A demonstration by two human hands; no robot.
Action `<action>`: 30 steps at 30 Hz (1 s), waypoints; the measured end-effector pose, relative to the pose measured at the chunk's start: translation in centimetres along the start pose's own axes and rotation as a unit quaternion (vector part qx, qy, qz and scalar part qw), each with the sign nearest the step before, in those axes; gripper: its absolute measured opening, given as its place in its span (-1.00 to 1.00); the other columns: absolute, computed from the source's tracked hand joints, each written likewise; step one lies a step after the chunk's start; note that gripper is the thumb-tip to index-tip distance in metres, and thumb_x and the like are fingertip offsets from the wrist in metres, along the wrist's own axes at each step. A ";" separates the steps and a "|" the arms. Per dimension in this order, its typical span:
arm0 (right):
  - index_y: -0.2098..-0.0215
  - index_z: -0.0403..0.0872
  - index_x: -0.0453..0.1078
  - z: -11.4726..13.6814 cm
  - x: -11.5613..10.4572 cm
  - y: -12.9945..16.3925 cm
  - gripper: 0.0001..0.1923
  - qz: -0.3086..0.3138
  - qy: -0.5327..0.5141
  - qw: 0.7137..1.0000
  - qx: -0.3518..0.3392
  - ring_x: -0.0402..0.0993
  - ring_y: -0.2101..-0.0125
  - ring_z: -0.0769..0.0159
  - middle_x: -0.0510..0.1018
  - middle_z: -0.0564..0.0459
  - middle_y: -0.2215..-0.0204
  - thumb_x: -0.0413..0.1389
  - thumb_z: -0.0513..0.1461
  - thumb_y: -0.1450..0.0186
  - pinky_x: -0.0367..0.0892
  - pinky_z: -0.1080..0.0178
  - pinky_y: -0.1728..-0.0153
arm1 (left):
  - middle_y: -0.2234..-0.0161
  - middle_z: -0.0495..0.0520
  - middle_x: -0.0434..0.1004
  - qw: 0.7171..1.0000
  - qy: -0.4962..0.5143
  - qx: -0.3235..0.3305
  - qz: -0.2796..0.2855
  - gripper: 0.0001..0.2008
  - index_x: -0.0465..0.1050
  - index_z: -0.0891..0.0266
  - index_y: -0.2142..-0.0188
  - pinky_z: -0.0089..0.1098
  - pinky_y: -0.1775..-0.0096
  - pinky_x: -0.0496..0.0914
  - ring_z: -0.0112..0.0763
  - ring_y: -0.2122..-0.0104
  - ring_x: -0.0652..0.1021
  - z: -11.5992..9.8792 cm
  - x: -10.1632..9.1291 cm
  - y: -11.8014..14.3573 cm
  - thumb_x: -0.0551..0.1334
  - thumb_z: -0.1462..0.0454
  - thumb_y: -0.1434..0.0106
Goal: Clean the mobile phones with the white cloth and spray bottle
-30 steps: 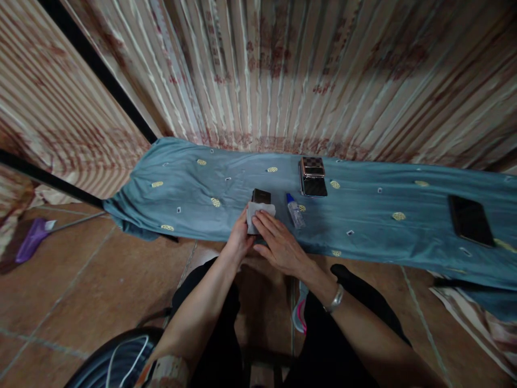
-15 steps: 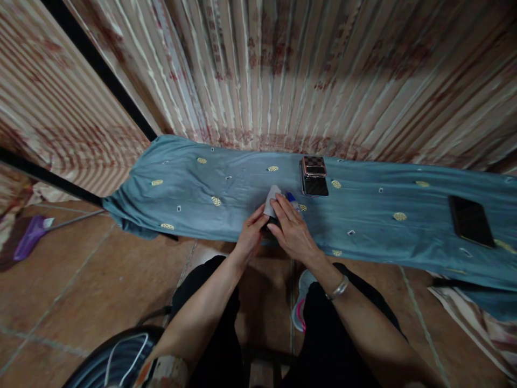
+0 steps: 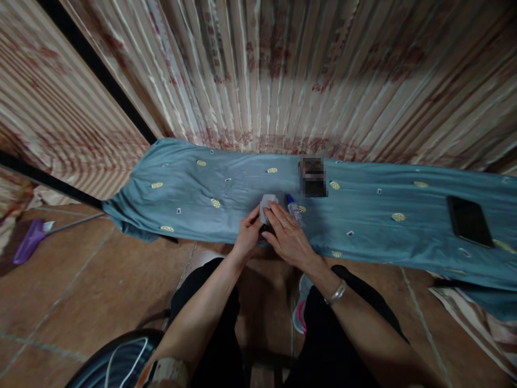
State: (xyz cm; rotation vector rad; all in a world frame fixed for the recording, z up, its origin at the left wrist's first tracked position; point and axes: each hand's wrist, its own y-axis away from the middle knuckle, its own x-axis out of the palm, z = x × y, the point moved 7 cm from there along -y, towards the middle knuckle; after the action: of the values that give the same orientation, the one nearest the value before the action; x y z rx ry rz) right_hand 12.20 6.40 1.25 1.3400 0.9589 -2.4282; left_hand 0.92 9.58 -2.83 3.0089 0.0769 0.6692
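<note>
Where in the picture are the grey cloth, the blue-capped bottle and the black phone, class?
Grey cloth (image 3: 265,208): head view, on its uncovered upper part.
Blue-capped bottle (image 3: 296,212): head view, on its clear body.
Black phone (image 3: 469,221): head view, middle of its flat face.

Dim, diffuse light on my bench (image 3: 363,199); soft shadow beside my right hand (image 3: 287,237), deeper shadow between my legs (image 3: 222,328). My bracelet (image 3: 336,293) glints; coarse pixels mask one dark object (image 3: 313,178).
</note>
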 end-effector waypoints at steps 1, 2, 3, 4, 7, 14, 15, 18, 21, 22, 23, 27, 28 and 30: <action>-0.40 -0.18 0.11 -0.2 -0.1 -0.1 -0.40 -0.004 0.005 1.000 0.003 0.05 -0.41 0.04 0.21 -0.26 -0.38 -0.01 -0.15 -0.46 0.12 -0.11 -0.36 | -0.03 0.13 0.64 1.000 -0.010 0.003 0.000 -0.59 0.66 0.20 0.10 -0.10 -0.31 0.18 -0.07 -0.20 0.47 0.0 0.1 0.0 0.45 0.22 0.01; -0.41 -0.18 0.11 -0.5 -0.2 -0.2 -0.40 -0.009 0.009 1.000 0.007 0.05 -0.41 0.03 0.20 -0.27 -0.38 -0.01 -0.15 -0.46 0.12 -0.13 -0.35 | -0.03 0.13 0.64 1.000 -0.017 0.004 0.001 -0.59 0.66 0.20 0.10 -0.11 -0.31 0.17 -0.07 -0.19 0.47 -0.1 0.3 0.0 0.44 0.23 0.00; -0.41 -0.18 0.09 -0.7 -0.3 -0.2 -0.40 -0.014 0.011 1.000 0.011 0.05 -0.41 0.03 0.20 -0.27 -0.38 -0.01 -0.15 -0.46 0.13 -0.14 -0.35 | -0.02 0.13 0.64 1.000 -0.021 0.003 0.001 -0.59 0.66 0.21 0.10 -0.11 -0.31 0.17 -0.07 -0.19 0.47 0.0 0.4 0.1 0.44 0.23 0.00; -0.42 -0.18 0.08 -0.9 -0.4 -0.3 -0.40 -0.019 0.010 1.000 0.016 0.04 -0.41 0.03 0.19 -0.28 -0.39 -0.02 -0.14 -0.47 0.13 -0.14 -0.35 | -0.02 0.13 0.64 1.000 -0.023 -0.001 0.002 -0.59 0.66 0.21 0.10 -0.11 -0.31 0.17 -0.07 -0.19 0.46 0.0 0.6 0.1 0.43 0.23 0.00; -0.41 -0.19 0.08 -1.4 -0.5 -0.6 -0.40 -0.029 -0.008 0.999 0.030 0.04 -0.41 0.04 0.17 -0.31 -0.39 -0.05 -0.15 -0.47 0.12 -0.14 -0.35 | 0.02 0.13 0.66 1.000 -0.014 -0.012 -0.003 -0.60 0.67 0.21 0.14 -0.12 -0.27 0.22 -0.07 -0.16 0.48 -0.1 0.8 0.2 0.44 0.23 0.03; -0.44 -0.12 0.00 -2.3 -0.8 -0.8 -0.40 -0.047 -0.071 0.992 0.093 0.07 -0.40 0.10 0.19 -0.23 -0.39 -0.13 -0.12 -0.49 0.10 -0.13 -0.37 | 0.11 0.09 0.69 1.000 -0.008 -0.024 0.000 -0.67 0.69 0.18 0.19 -0.16 -0.21 0.29 -0.15 -0.04 0.56 -0.7 0.9 0.8 0.45 0.29 0.02; -0.44 -0.10 0.01 -2.5 -0.8 -0.8 -0.40 -0.051 -0.076 0.991 0.101 0.08 -0.40 0.10 0.21 -0.22 -0.38 -0.14 -0.11 -0.49 0.09 -0.14 -0.37 | 0.10 0.09 0.69 1.000 -0.006 -0.028 0.000 -0.67 0.69 0.18 0.19 -0.16 -0.21 0.29 -0.16 -0.04 0.56 -0.6 0.9 0.9 0.45 0.30 0.02; -0.40 -0.10 0.07 -2.8 -0.9 -0.9 -0.42 -0.062 -0.093 0.987 0.112 0.14 -0.37 0.10 0.27 -0.21 -0.35 -0.16 -0.08 -0.49 0.11 -0.14 -0.35 | 0.10 0.10 0.69 0.999 0.005 -0.037 -0.007 -0.66 0.69 0.18 0.17 -0.14 -0.22 0.27 -0.16 -0.04 0.56 -0.4 0.6 1.1 0.47 0.30 0.02; -0.36 -0.12 0.15 -2.9 -0.9 -1.0 -0.44 -0.073 -0.108 0.985 0.114 0.21 -0.34 0.10 0.33 -0.23 -0.31 -0.18 -0.05 -0.49 0.13 -0.12 -0.34 | 0.09 0.11 0.69 0.998 0.022 -0.047 -0.022 -0.66 0.69 0.17 0.18 -0.13 -0.24 0.25 -0.14 -0.07 0.55 -0.1 0.1 1.0 0.47 0.30 0.03; -0.34 -0.12 0.17 -2.9 -0.9 -1.1 -0.45 -0.076 -0.112 0.984 0.115 0.23 -0.33 0.10 0.34 -0.23 -0.29 -0.19 -0.05 -0.49 0.13 -0.12 -0.34 | 0.08 0.11 0.69 0.998 0.028 -0.053 -0.030 -0.66 0.69 0.17 0.19 -0.13 -0.24 0.24 -0.13 -0.08 0.55 0.0 0.0 1.0 0.48 0.30 0.04; -0.33 -0.11 0.18 -3.0 -0.8 -1.1 -0.45 -0.078 -0.115 0.983 0.117 0.25 -0.32 0.10 0.36 -0.22 -0.28 -0.19 -0.04 -0.49 0.14 -0.12 -0.34 | 0.08 0.11 0.69 0.997 0.034 -0.061 -0.037 -0.65 0.69 0.18 0.20 -0.12 -0.25 0.24 -0.12 -0.09 0.54 0.2 -0.2 0.9 0.48 0.30 0.05; -0.32 -0.11 0.20 -3.2 -0.8 -1.2 -0.45 -0.082 -0.130 0.980 0.124 0.29 -0.29 0.08 0.39 -0.22 -0.26 -0.17 -0.04 -0.49 0.17 -0.12 -0.31 | 0.09 0.12 0.69 0.993 0.069 -0.085 -0.046 -0.64 0.69 0.18 0.22 -0.12 -0.24 0.23 -0.09 -0.11 0.53 0.4 -0.2 1.1 0.49 0.30 0.09; -0.32 -0.12 0.20 -3.2 -0.7 -1.2 -0.45 -0.082 -0.133 0.980 0.127 0.30 -0.28 0.08 0.39 -0.23 -0.26 -0.16 -0.04 -0.49 0.19 -0.12 -0.30 | 0.08 0.12 0.69 0.993 0.076 -0.085 -0.039 -0.63 0.69 0.19 0.21 -0.14 -0.23 0.24 -0.09 -0.11 0.53 0.2 0.0 1.1 0.49 0.30 0.10; -0.33 -0.11 0.20 -3.5 -0.7 -1.1 -0.45 -0.081 -0.137 0.978 0.133 0.32 -0.27 0.08 0.41 -0.22 -0.26 -0.14 -0.04 -0.48 0.22 -0.11 -0.29 | 0.05 0.13 0.68 0.992 0.088 -0.085 -0.018 -0.62 0.69 0.19 0.18 -0.18 -0.21 0.27 -0.10 -0.11 0.53 -0.2 0.5 1.3 0.48 0.30 0.07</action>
State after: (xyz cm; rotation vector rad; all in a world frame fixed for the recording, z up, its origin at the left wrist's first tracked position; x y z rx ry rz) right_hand 14.43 9.37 1.03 0.9893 0.7183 -2.8537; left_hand 1.34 8.28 -2.36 2.7735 0.0768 0.8882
